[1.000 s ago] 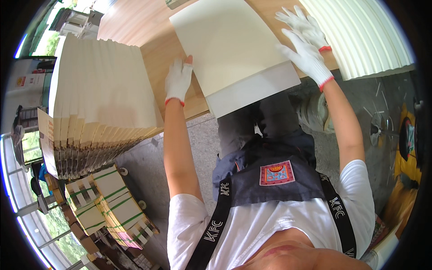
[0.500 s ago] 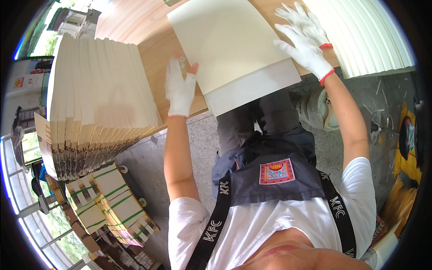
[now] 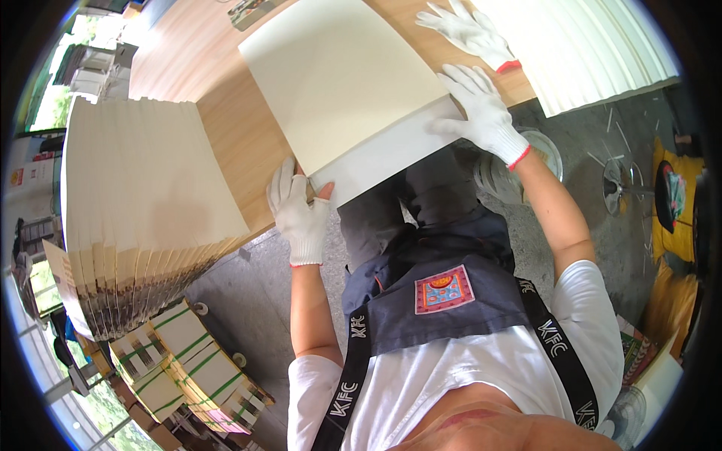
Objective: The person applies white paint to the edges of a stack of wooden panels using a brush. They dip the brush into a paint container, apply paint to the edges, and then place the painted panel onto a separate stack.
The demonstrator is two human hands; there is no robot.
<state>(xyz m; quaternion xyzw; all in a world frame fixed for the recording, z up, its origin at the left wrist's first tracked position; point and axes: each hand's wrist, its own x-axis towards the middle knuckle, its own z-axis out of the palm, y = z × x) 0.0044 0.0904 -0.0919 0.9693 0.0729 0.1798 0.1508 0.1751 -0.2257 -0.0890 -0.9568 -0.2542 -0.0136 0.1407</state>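
A thick stack of cream sheets lies on the wooden table, its near edge hanging over the table's front. My left hand, in a white glove, grips the stack's near left corner, thumb against the front edge. My gloved right hand lies flat with fingers spread on the near right corner. Another white-gloved hand, a co-worker's, rests by the stack's far right edge.
A tall fanned pile of cream sheets fills the table's left side. A ribbed white pile lies at the right. Banded bundles sit on the grey floor at the lower left, and a round container stands under my right forearm.
My left hand slid down from the stack's left edge to its near corner. My right hand moved from the far right side down to the near right corner.
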